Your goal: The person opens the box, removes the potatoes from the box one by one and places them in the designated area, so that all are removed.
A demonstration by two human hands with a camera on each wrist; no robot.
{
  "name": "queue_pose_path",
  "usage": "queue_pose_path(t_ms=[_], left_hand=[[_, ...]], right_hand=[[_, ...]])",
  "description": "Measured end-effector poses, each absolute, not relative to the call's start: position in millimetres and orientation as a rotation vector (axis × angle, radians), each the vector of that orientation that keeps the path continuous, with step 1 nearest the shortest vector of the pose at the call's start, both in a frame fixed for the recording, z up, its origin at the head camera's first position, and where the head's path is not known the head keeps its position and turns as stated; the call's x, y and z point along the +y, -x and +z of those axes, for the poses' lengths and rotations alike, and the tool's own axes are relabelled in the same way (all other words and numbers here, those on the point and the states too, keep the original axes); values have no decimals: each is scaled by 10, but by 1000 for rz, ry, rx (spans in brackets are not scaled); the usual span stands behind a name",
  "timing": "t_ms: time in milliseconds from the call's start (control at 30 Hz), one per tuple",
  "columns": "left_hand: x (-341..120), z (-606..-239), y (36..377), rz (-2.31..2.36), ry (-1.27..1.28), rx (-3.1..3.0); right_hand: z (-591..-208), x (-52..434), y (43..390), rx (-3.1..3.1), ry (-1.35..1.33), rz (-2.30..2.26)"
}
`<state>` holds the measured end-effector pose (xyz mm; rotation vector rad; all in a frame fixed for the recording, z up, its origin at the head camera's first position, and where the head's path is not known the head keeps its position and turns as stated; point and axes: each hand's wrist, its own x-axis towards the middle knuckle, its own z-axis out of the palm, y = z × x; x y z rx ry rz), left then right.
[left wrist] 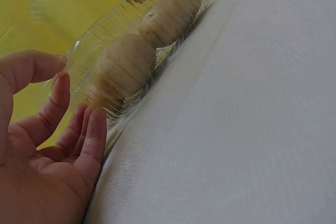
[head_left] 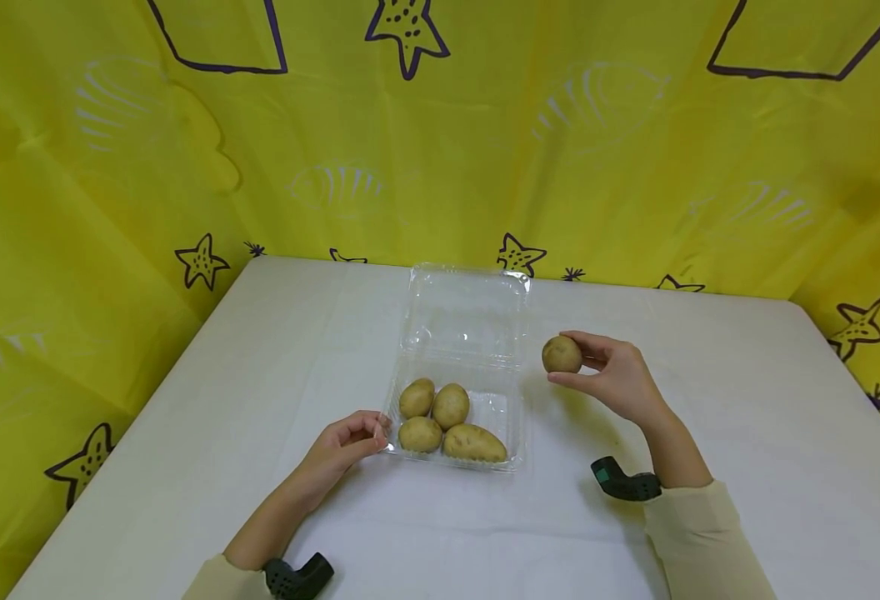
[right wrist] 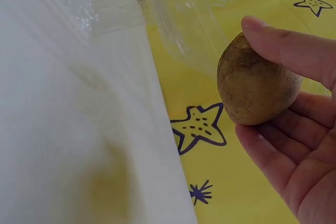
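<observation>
A clear plastic clamshell container (head_left: 517,417) lies on the table with its lid (head_left: 466,312) folded back. Several potatoes (head_left: 451,406) sit in its base, a long one (head_left: 475,443) at the front right. My left hand (head_left: 346,446) pinches the container's front left rim between thumb and index finger, which the left wrist view shows close up. To the right of the container, my right hand (head_left: 611,375) holds a small round potato (right wrist: 257,82) between thumb and fingers, above the table.
A white cloth (head_left: 260,367) covers the table. Behind it and along both sides hangs a yellow curtain (head_left: 470,150) printed with starfish and fish. Each wrist wears a black camera, one on the right (head_left: 626,481) and one on the left (head_left: 299,577).
</observation>
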<state>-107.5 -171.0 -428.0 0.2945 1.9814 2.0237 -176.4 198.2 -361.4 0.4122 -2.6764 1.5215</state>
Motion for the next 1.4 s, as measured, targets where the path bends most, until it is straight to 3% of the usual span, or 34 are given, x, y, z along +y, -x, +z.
queue_pose_path(t_ms=[1400], left_hand=[[-1704, -4257, 1061, 2021, -288, 1988]], right_hand=[[-3877, 2079, 1845, -2908, -434, 1307]])
